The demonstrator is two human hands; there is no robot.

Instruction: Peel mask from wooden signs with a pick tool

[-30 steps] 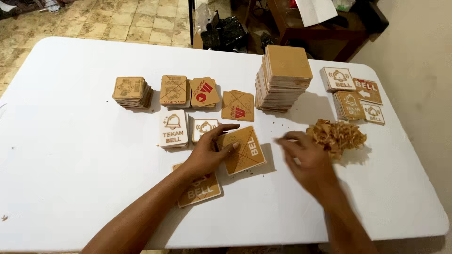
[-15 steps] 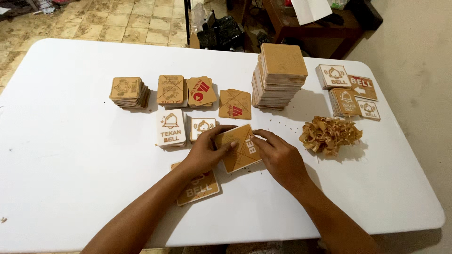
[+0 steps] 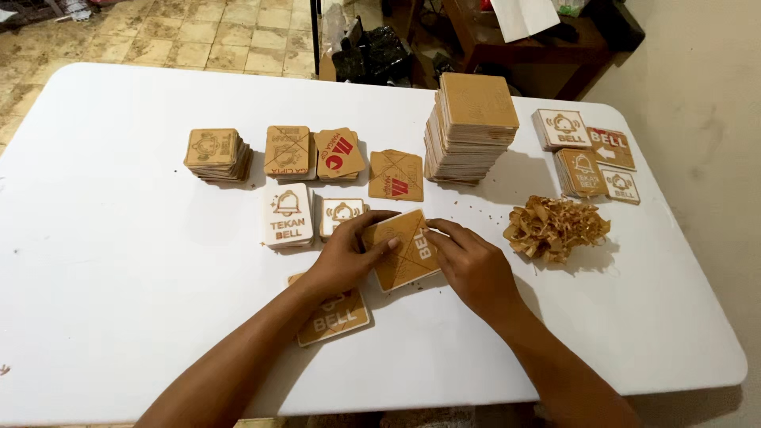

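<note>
Single head view, looking steeply down and forward across white surface (image 3: pixel 119 261); near; floor at frame's upper left.

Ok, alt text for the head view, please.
Both hands, left hand and right hand, rest on a brown square plaque on a white table. Behind it stand a tall plaque stack and smaller plaque piles, with a heap of peeled scraps to the right.

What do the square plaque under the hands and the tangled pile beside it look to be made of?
The square plaque looks like thin wood or fibreboard, matte tan, with pale engraved lines. The tangled pile seems to be curled tan peelings, possibly masking film or paper; the material cannot be told for sure.
</note>
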